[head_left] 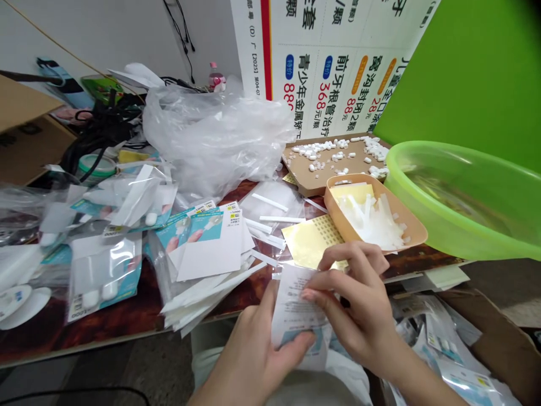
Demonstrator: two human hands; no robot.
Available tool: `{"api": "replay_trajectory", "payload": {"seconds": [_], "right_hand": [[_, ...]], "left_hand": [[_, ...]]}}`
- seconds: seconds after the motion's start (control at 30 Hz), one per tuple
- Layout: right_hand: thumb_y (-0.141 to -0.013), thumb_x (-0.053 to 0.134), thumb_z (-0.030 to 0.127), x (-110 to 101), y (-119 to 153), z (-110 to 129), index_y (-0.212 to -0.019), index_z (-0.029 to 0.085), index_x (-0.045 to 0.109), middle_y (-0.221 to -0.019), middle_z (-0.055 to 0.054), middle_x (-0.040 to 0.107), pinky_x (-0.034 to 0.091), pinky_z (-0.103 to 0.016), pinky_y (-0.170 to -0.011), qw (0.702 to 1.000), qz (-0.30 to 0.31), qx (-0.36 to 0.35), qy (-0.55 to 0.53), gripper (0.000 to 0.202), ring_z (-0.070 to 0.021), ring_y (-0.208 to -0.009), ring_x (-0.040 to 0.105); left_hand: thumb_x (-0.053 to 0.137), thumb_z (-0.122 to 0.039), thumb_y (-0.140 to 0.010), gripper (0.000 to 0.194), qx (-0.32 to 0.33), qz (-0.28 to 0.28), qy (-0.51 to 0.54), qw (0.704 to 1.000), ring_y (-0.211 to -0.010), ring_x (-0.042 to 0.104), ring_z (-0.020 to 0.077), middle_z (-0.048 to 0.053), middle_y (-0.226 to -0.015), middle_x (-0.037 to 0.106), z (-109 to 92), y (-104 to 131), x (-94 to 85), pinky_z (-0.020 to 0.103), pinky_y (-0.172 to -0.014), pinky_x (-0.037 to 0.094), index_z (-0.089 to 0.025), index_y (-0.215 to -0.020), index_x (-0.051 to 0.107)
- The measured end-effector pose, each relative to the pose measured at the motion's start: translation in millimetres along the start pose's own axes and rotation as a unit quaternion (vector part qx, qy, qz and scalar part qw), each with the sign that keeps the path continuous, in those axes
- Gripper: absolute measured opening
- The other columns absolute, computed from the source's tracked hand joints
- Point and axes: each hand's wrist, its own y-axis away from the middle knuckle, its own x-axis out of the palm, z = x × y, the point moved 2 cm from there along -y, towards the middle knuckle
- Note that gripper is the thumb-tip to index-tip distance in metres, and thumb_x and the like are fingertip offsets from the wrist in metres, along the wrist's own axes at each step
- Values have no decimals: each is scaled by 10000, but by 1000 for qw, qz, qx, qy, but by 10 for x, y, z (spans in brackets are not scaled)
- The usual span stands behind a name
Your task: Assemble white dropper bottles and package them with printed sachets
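Note:
A small clear packet with a white printed card (pixel 291 307) is upright in front of me, above my lap. My left hand (pixel 253 349) grips its lower left part, thumb across the front. At its upper right edge, the thumb and index finger of my right hand (pixel 359 299) pinch the packet, the other fingers curled; the exact pinch point is partly hidden. Just beyond lies a yellow sticker sheet (pixel 310 239). To the left sits a pile of white and teal cards (pixel 215 242) with white strips (pixel 211 296) below it.
An orange tray (pixel 416 231) holds small translucent pieces. Behind it, a cardboard tray (pixel 308 175) carries several white capsule-shaped pieces. A green basin (pixel 465 225) stands right, a plastic bag (pixel 215 135) at the back. Filled packets (pixel 105 270) lie left; more fill a box (pixel 502 316) lower right.

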Motion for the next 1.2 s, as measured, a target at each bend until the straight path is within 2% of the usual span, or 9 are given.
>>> {"api": "replay_trajectory", "payload": {"seconds": [0.13,0.3,0.47,0.53,0.63,0.7,0.87,1.07,1.2], "right_hand": [[-888,589,129,91,-73,38,-778,230,621,-885,-14,503,280,-380,-790,991,-102,88,-24,153,-202,-884,456],[-890,613,206,190,-104,-53,-745,220,614,-870,0,490,338,-348,-777,967,-137,176,-125,146,-177,-862,500],[-899,620,385,-208,-194,-322,-719,205,568,-771,15,504,377,-317,-748,880,-378,232,-169,261,-148,-739,482],[-867,594,569,-308,-193,-317,-798,215,591,-848,-13,544,411,-340,-764,864,-397,199,-235,360,-167,-766,516],[-677,755,628,-210,-34,-196,-1029,250,600,-949,-10,541,413,-294,-679,874,-342,213,-271,540,-160,-779,507],[-648,834,505,-21,152,-137,-1197,293,552,-964,8,515,412,-257,-653,864,-249,327,-290,653,-143,-782,497],[-737,796,449,301,463,-67,-984,240,694,-834,16,558,401,-207,-581,729,47,470,-495,339,-101,-674,508],[-771,788,357,228,452,-106,-911,237,745,-858,5,647,456,-203,-681,714,77,448,-532,189,-114,-769,574],[-657,867,312,234,437,-146,-860,226,761,-734,42,570,428,-189,-625,687,104,448,-563,244,-90,-686,529]], "left_hand": [[659,-346,-812,554,7,7,-38,999,-617,614,225,36,-765,698,26,21,3,262,-568,432,-173,-1318,512],[649,-349,-825,484,15,27,-55,998,-665,624,228,41,-824,708,16,71,-49,262,-604,450,-203,-1275,547],[725,-298,-731,451,-16,87,-69,994,-840,660,299,54,-899,739,206,132,52,313,-716,498,-247,-1173,650],[721,-328,-747,462,-30,61,10,998,-889,669,305,65,-933,744,249,128,88,336,-761,516,-238,-1191,626],[707,-416,-798,519,-12,-34,177,984,-1007,656,282,91,-1104,714,196,115,94,353,-881,503,-235,-1257,546],[754,-509,-752,624,9,-32,258,965,-1003,648,271,96,-1150,685,130,118,97,348,-873,501,-241,-1266,521],[652,-687,-763,541,21,51,355,933,-771,611,184,50,-910,649,90,144,68,260,-659,477,-202,-998,604],[745,-462,-803,396,-82,-5,465,882,-816,682,192,38,-911,733,10,114,-25,253,-705,512,-238,-1099,606],[768,-517,-756,375,-72,12,425,902,-802,691,188,43,-949,751,-66,56,-116,238,-680,522,-213,-955,677]]}}
